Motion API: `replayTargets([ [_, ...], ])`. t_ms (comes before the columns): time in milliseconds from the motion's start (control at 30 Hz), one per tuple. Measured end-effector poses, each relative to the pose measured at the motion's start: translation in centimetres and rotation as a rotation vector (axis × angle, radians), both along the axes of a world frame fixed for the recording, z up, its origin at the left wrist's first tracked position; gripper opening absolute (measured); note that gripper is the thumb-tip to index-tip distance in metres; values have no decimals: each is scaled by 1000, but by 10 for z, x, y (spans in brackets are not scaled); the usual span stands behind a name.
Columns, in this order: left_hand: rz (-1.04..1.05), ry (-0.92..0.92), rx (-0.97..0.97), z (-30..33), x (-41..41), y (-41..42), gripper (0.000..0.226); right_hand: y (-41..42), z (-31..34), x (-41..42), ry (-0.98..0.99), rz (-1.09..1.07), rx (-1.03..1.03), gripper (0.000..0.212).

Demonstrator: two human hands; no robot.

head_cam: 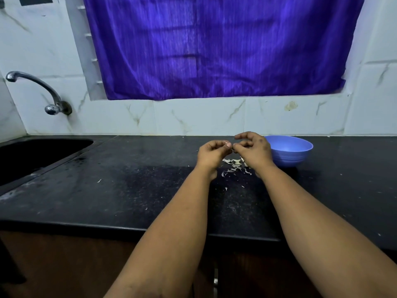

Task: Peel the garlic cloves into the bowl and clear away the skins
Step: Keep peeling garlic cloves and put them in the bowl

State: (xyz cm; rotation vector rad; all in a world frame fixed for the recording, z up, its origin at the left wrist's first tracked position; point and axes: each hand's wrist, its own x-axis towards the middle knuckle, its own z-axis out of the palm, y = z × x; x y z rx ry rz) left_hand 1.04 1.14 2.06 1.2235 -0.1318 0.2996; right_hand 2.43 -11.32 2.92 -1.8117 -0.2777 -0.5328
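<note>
While both forearms extend over the black counter [107, 190], the left hand [211, 152] and right hand [254, 150] meet fingertip to fingertip, fingers curled, pinching a small garlic clove [228, 144] between them. Loose skins [235, 165] lie beneath; the blue bowl [290, 153] stands just right.

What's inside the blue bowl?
Only the far inner wall of the blue bowl shows, plain blue, with no garlic on it. The bottom is hidden by the near rim, and the right hand covers the left edge, so cloves there can't be seen.
</note>
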Motion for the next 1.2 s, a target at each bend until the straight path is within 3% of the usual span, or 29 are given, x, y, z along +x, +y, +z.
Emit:
replayTargets([
  [67, -35, 17, -102, 3, -1, 1, 16, 0, 1, 1, 20, -17, 42, 13],
  [200, -57, 42, -182, 6, -3, 3, 17, -4, 1, 4, 72, -17, 82, 19],
  [467, -52, 73, -112, 6, -5, -1, 18, -6, 0, 0, 2, -10, 19, 13],
  [633, -43, 89, 15, 4, -5, -3, 17, 1, -2, 4, 64, 161, 101, 13],
  [867, -50, 153, 137, 3, -7, -5, 13, -2, -7, 8, 121, 149, 113, 7],
  [1200, -74, 184, 176, 2, -6, -8, 21, -5, -9, 12, 91, 166, -70, 18],
])
